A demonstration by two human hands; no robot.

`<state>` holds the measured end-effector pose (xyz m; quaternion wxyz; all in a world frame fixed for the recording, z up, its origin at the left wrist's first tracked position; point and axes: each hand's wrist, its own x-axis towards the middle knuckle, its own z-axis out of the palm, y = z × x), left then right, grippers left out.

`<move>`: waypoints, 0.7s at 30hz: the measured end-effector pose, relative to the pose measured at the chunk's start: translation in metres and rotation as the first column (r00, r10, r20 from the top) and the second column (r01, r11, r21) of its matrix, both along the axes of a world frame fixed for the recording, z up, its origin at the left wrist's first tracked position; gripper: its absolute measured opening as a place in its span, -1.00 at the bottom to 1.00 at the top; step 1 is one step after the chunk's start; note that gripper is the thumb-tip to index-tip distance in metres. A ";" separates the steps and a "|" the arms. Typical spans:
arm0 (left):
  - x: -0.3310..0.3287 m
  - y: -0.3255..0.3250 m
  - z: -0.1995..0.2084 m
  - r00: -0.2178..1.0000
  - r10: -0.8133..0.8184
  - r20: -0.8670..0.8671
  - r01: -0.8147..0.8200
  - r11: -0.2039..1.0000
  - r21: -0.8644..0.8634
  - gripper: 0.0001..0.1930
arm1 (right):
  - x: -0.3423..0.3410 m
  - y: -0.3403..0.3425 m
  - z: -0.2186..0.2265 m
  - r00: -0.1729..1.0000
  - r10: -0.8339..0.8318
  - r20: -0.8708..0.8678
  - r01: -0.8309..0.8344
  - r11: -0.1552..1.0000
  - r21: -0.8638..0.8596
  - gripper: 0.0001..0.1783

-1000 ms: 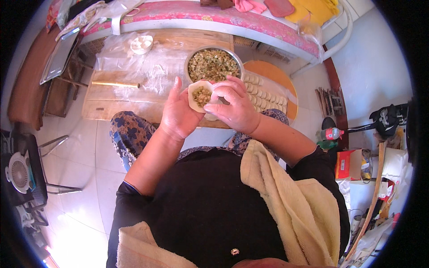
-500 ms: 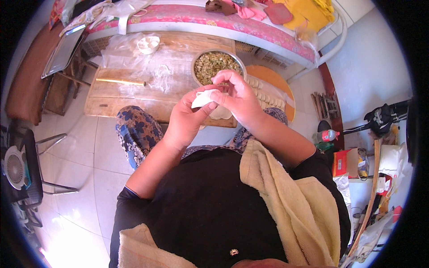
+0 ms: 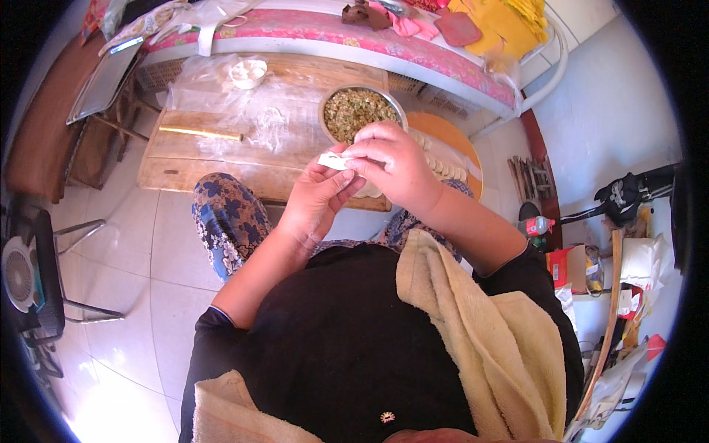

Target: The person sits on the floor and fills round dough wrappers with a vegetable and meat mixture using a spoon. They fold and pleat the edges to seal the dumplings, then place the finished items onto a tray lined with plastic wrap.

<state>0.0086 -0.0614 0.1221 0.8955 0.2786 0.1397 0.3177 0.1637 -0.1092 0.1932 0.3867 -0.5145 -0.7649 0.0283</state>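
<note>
Between my two hands is a white dumpling (image 3: pixel 332 160), its dough folded over. My left hand (image 3: pixel 312 193) holds it from the left, the thumb along its near side. My right hand (image 3: pixel 393 166) pinches the dumpling's right end with thumb and fingers. Just beyond stands a metal bowl (image 3: pixel 323 118) full of chopped green and brown filling (image 3: pixel 360 111). Part of a flat dough wrapper (image 3: pixel 368 191) shows on the table below my right hand. Rows of finished dumplings (image 3: pixel 447 169) lie to the right on a round board (image 3: pixel 432 127), partly hidden by my right hand.
A rolling pin (image 3: pixel 201 134) lies on the floury wooden table (image 3: pixel 177 164). Farther back sits a white bowl (image 3: pixel 248 74) with pale pieces inside, beside plastic sheeting (image 3: pixel 196 96). A bed (image 3: pixel 310 31) borders the far side. A fan (image 3: pixel 21 269) stands at the left.
My right fingers have come down and closed onto the dumpling's edge. The dumpling is now more covered by my fingers and looks narrower.
</note>
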 end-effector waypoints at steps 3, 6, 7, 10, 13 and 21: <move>-0.002 0.000 -0.004 1.000 -0.025 0.019 0.025 1.000 -0.002 -0.61 | -0.009 -0.003 0.001 0.997 -0.031 0.067 0.033 0.999 -0.031 -0.81; -0.003 0.003 -0.001 0.999 0.026 -0.035 -0.020 0.987 0.158 -0.61 | -0.010 -0.001 0.003 0.993 -0.023 0.119 0.030 0.998 -0.056 -0.81; -0.003 0.003 -0.001 0.996 0.058 -0.069 -0.041 0.975 0.220 -0.61 | -0.009 0.001 0.002 0.995 -0.015 0.103 0.021 0.998 -0.056 -0.82; -0.004 0.004 -0.006 0.975 0.142 -0.172 -0.057 0.904 0.424 -0.60 | -0.002 0.011 -0.003 0.996 0.069 0.053 -0.065 0.995 -0.073 -0.82; -0.008 0.004 -0.004 0.965 0.151 -0.215 -0.008 0.834 0.551 -0.61 | -0.003 0.015 -0.003 0.986 0.032 -0.167 -0.079 0.956 -0.284 -0.83; -0.011 0.006 -0.002 0.970 0.097 -0.221 0.019 0.882 0.471 -0.63 | 0.001 0.023 0.003 0.990 0.140 -0.026 -0.143 0.974 -0.176 -0.91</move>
